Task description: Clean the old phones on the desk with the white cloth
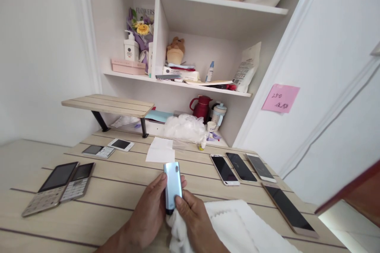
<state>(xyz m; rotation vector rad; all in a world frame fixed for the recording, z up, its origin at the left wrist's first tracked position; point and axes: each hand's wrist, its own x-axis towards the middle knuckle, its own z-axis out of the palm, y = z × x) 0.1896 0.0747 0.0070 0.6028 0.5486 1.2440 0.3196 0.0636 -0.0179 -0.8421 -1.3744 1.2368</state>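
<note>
Between my two hands is a light blue mobile phone [172, 182], its back with a small camera lens facing up. My left hand [148, 209] grips its left edge, thumb along the side. My right hand [196, 213] presses a thumb on the lower right of the phone, and its fingers are closed around a bunched part of a white cloth [179, 231]. More white cloth [234, 221] lies spread on the table to the right of my right hand. The phone's front is hidden.
Keypad phones [50, 187] lie at the left, with a small white phone [121, 144] farther back. Several touchscreen phones [225, 169] lie at the right. A white paper [160, 150], a low wooden stand [109, 103] and a plastic bag [184, 126] are toward the shelves.
</note>
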